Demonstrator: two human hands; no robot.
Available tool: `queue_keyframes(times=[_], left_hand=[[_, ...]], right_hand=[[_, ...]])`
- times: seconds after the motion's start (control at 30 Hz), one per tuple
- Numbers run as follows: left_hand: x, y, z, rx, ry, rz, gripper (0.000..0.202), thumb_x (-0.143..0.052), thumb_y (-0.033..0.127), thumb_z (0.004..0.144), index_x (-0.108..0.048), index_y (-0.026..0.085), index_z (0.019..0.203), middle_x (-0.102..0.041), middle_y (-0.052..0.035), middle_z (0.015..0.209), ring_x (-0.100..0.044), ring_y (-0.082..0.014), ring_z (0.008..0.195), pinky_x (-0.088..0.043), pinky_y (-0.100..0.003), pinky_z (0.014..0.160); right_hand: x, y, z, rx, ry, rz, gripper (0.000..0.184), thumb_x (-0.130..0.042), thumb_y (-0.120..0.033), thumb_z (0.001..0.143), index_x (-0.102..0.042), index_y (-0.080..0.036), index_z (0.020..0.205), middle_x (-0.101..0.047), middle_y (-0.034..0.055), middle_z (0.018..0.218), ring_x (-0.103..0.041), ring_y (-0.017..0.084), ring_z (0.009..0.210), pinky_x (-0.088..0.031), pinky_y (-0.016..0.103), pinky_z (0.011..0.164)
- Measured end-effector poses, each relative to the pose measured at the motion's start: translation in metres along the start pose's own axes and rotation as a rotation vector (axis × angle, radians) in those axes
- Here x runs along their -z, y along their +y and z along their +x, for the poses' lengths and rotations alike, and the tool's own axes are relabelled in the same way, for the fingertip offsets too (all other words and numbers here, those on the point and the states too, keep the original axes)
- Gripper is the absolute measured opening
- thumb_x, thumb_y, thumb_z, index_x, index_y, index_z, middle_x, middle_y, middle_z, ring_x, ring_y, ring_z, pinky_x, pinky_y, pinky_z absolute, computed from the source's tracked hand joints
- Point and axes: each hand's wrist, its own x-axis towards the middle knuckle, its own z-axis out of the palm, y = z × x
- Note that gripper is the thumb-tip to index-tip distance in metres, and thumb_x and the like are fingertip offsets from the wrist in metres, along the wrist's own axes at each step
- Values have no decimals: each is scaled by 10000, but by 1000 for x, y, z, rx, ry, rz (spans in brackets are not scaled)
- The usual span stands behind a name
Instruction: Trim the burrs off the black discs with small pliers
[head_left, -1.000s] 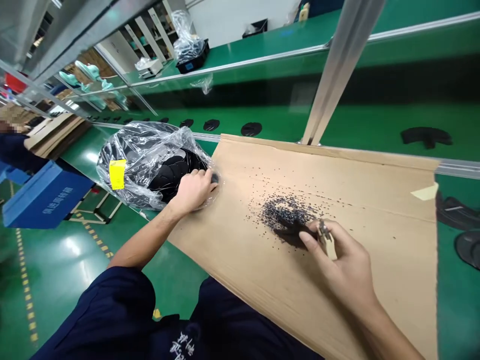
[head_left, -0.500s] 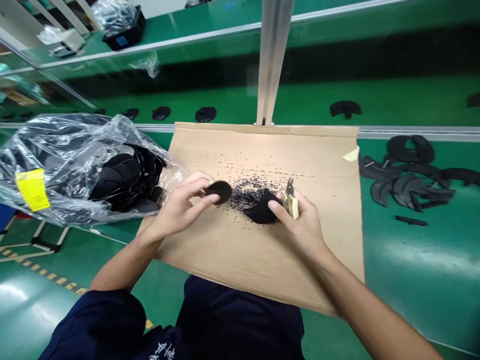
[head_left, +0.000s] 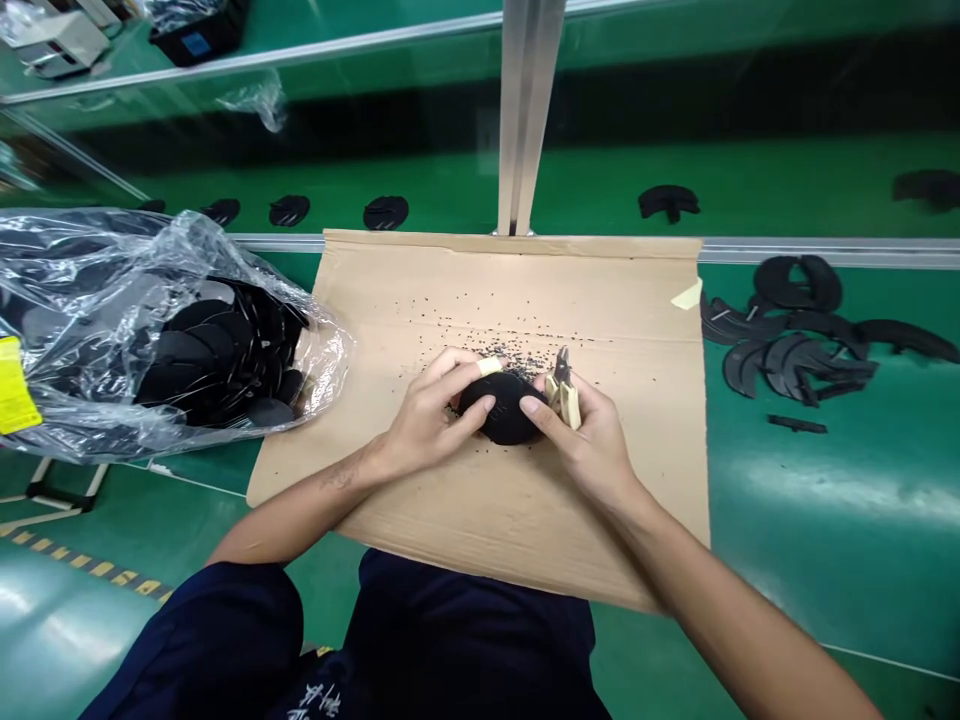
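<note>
Over the cardboard sheet (head_left: 480,520), both hands grip black flat pieces brought together into one dark round shape (head_left: 510,410). My left hand (head_left: 439,415) pinches its left side between thumb and fingers; one finger wears a pale yellow cover. On the right side, the thumb of my right hand (head_left: 589,430) presses on the black piece. That same hand also keeps a pair of cutting pliers (head_left: 564,390) with cream handles in its palm, jaws pointing up and away. Small black bits (head_left: 525,355) lie scattered under and behind the hands. Where the two pieces meet is hard to make out.
A clear plastic bag (head_left: 172,330) full of black oval discs lies open at the left. Several curved black parts (head_left: 802,340) are piled on the green table at the right. Behind the cardboard stands a metal post (head_left: 529,120), with black parts along the ledge.
My left hand has moved right, carrying its black oval disc to the curved black piece in my right hand. The pieces now overlap. The whole view has shifted slightly.
</note>
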Motion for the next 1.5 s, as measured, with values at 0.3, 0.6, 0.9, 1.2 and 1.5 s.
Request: queue_keyframes(times=[0.3, 0.6, 0.9, 1.2, 1.5], left_hand=[[-3, -1, -1, 26, 45, 33, 258, -653, 255, 952, -646, 184, 1200, -666, -59, 1003, -625, -151, 914, -559, -284, 793], [-8, -2, -7, 242, -26, -186, 257, -632, 292, 970, -661, 172, 1195, -720, -78, 1104, -680, -159, 978, -551, -267, 862], [-5, -4, -7, 191, 7, -249, 192, -664, 266, 953, -706, 157, 1105, -740, -63, 971, -689, -144, 895, -571, -258, 804], [-3, -1, -5, -126, 29, -69, 326, -716, 187, 914, -661, 159, 1234, -761, -77, 1033, -720, -139, 938, -627, -280, 823], [3, -3, -3, -133, 31, -159, 284, -667, 352, 956, -705, 151, 1153, -766, -94, 998, -722, -151, 925, -613, -303, 791]], right_hand=[[-2, 1, 0, -19, -7, -18, 477, -802, -615, 742, -567, -207, 821, -483, -35, 705, -411, 109, 618, -359, 235, 554], [-4, -1, -4, 40, 24, -98, 388, -763, -548, 814, -566, -214, 838, -494, -35, 702, -404, 111, 597, -387, 245, 556], [-2, 2, -4, 219, 36, -283, 229, -724, -421, 882, -619, -218, 894, -609, -9, 762, -538, 137, 640, -476, 273, 619], [3, 1, -5, 569, -21, -466, 61, -667, -185, 909, -682, -225, 952, -729, 48, 876, -690, 187, 785, -563, 324, 710], [0, 7, -6, 678, -68, -397, 202, -685, -75, 859, -656, -233, 980, -734, 51, 918, -715, 195, 843, -591, 342, 740]])
